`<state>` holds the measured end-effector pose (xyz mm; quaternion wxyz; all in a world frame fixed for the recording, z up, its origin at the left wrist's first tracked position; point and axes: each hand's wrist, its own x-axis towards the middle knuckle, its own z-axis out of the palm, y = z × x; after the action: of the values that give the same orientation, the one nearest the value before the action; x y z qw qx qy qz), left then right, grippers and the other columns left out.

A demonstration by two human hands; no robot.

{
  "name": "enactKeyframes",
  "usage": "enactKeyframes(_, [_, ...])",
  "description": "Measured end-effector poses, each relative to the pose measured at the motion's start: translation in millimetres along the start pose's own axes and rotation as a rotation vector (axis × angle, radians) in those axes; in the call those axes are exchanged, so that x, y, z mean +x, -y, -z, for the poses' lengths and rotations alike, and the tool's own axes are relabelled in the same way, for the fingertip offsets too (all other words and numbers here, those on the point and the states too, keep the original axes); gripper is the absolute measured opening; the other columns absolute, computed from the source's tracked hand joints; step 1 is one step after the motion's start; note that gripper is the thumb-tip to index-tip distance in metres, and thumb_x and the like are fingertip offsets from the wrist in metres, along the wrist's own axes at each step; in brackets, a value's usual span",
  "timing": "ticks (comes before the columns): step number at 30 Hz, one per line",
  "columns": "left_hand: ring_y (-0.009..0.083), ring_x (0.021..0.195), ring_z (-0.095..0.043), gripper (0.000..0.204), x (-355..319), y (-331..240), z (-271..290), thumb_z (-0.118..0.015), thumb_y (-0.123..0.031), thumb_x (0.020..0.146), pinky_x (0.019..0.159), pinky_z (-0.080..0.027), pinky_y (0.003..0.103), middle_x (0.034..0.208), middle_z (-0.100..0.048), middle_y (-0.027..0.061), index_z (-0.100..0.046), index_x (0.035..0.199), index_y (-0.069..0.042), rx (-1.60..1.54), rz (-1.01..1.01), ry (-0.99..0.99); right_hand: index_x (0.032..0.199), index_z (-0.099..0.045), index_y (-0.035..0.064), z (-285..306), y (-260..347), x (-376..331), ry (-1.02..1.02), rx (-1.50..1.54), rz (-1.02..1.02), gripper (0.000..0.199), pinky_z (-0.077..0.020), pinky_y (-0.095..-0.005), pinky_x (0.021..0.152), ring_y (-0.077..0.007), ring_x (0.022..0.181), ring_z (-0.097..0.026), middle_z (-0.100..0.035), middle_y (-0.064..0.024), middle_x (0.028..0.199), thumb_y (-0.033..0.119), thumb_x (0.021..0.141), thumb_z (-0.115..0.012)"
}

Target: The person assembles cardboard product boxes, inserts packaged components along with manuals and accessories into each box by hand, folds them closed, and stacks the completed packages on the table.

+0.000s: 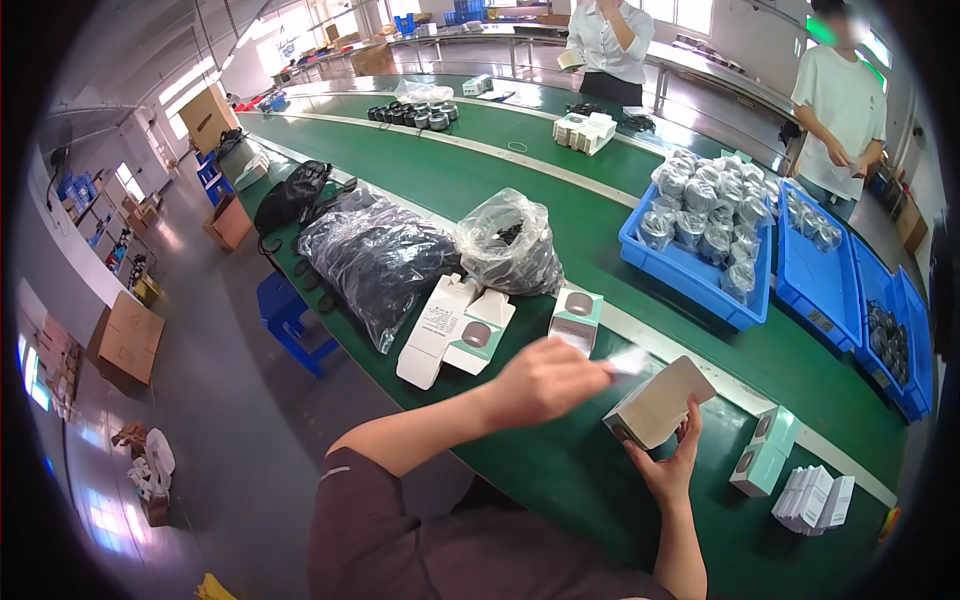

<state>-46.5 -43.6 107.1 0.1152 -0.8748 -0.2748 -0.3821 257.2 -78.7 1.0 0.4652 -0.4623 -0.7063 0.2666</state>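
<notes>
Raised over the green worktop, my left hand is closed on a small white piece, which looks like folded paper but is smeared by motion. Its far end points toward an open cardboard box with one flap raised. My right hand grips this box from below and the right side, tilting it. Beyond my left hand stands another open white and green box. Left of it lie unfolded flat cartons. To the right of my right hand are closed small boxes and a pile of folded white leaflets.
A clear bag of black items and an open plastic bag lie to the left. Blue trays hold wrapped round parts at right. Two people stand across the table. A blue stool stands beside the table.
</notes>
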Motion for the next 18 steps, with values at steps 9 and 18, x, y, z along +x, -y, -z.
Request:
enactKeyframes(9, [0.0152, 0.081, -0.066, 0.019, 32, -33, -46, -0.07, -0.017, 0.08, 0.076, -0.048, 0.032, 0.094, -0.072, 0.0044, -0.069, 0.094, -0.005, 0.126, -0.314, 0.176, 0.161, -0.03, 0.0004, 6, -1, 8, 0.042, -0.113, 0.114, 0.119, -0.0566, -0.0452, 0.103, -0.0365, 0.126, -0.066, -0.058, -0.024, 0.146, 0.029, 0.07, -0.101])
enactKeyframes(18, [0.0218, 0.097, -0.074, 0.011, 54, -27, -82, -0.071, -0.017, 0.082, 0.112, -0.037, 0.051, 0.079, -0.074, 0.001, -0.08, 0.087, -0.017, -0.041, -0.141, 0.923, 0.157, -0.041, 0.008, 9, 0, 24, -0.024, -0.209, 0.382, 0.11, -0.0576, -0.0492, 0.099, -0.042, 0.119, -0.067, -0.063, -0.021, 0.139, 0.025, 0.066, -0.101])
